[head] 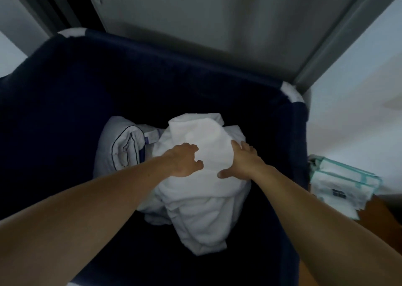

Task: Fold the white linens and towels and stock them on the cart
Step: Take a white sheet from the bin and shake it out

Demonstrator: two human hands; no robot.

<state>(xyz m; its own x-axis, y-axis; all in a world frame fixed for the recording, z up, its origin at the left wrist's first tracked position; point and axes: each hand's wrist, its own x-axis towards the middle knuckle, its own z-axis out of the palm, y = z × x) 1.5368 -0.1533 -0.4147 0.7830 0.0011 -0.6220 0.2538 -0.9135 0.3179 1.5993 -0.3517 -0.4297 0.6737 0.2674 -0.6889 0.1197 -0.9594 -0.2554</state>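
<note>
1. Navy fabric bin (pixel 65 94), seen from above. White corner caps on the far rim.
2. Towel (pixel 195 198): white, a crumpled bundle lying on the bin bottom, centre-right, top end folded over.
3. Left hand (pixel 185 159): on the upper left of the towel, fingers curled, thumb and fingers pinching the cloth. Can't tell how much fabric is in the pinch.
4. Right hand (pixel 241 159): clasps the towel's right side, just opposite the left hand. The thumb is spread across the front and the fingers wrap over the edge, tips hidden behind the fold.
5. Both forearms are bare and reach down into the bin.
6. Pillow (pixel 124 142): white with dark piping, touching the towel's left side. Small label at its right edge, text unreadable.
7. Outside the bin on the right: stacked teal-edged packs (pixel 341 183) on a wood floor (pixel 382 220).
8. Grey door (pixel 195 24) behind the bin. The frame is dim and slightly blurred.
</note>
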